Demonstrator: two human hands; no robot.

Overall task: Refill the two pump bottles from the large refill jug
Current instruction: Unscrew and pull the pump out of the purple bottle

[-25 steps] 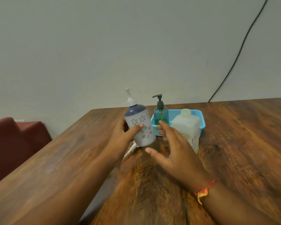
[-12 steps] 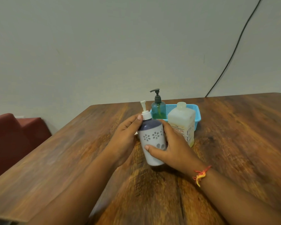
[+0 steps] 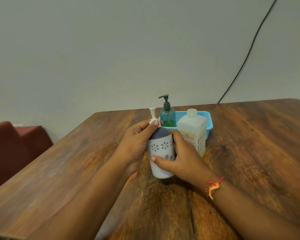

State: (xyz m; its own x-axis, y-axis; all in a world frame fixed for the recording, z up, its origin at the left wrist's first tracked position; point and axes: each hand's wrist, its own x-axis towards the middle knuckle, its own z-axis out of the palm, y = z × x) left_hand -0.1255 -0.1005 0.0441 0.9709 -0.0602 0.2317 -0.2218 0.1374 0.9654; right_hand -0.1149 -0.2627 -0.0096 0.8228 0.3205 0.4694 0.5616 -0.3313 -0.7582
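You have the white pump bottle point(image 3: 161, 153) with the grey flowers in the middle of the frame, standing on the wooden table point(image 3: 249, 153). Your right hand point(image 3: 178, 161) is wrapped tight around its side. Your left hand point(image 3: 137, 141) is closed on the neck, with the thumb right at the white pump top point(image 3: 153, 115).

You look to be at the opening step: getting this pump top off so the bottle can be filled. Nothing has been poured yet, I think.

Next, hold the bottle still with your right hand and twist the top with your left. Lift it straight up, because a long tube may hang under it and drip.

The big refill jug point(image 3: 192, 130) stands just to the right of your hands, in front of the blue basket point(image 3: 207, 122). Whether its cap is on is hard to tell. The green pump bottle point(image 3: 167, 116) waits just behind, at the basket's left end. It has its top on.
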